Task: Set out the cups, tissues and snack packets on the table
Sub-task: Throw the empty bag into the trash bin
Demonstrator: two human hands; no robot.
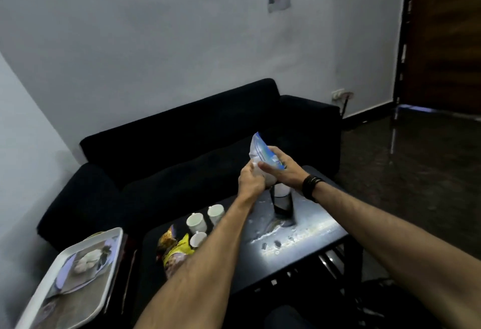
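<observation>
Tissue pack (pixel 260 150): held above the far part of the tabletop (pixel 307 245), directly over a dark holder (pixel 283 205) with a white wad showing at its top. Soft plastic wrap, light, compressible, likely slick on the printed face. Tears easily; no crush risk to contents.

Right hand (pixel 282 170): closed around the pack from 3 o'clock, fingers wrapped over the blue-printed side. Left hand (pixel 251 180): closed at the pack's lower end from 9 o'clock, pinching white tissue there. Exact finger contact blurred; cannot tell whether tissue or wrap is pinched.

Recommended hold: grip wrap at mid-body with one hand, draw tissue from the open lower end with the other. Avoid squeezing the seam.

Holder: upright, narrow, probably tippable under sideways pull. Keep pulls vertical.

Cups (pixel 196 222): three, white, grouped at 9 o'clock of the holder, close together. Rigid, breakable. Take by handle or wall.

Snack packets (pixel 175 246): yellow, crinkled, at 7 o'clock of the cups, near the tabletop's left edge. Light, crushable contents judged likely.

Open room: bare tabletop at 5 o'clock of the holder, glare-lit, extending to the near right corner. Sofa (pixel 182 146) just beyond the far edge at 12 o'clock. Tray (pixel 114 240) off the tabletop at 8 o'clock. Left forearm passes above cups and packets; lift clear on withdrawal.
</observation>
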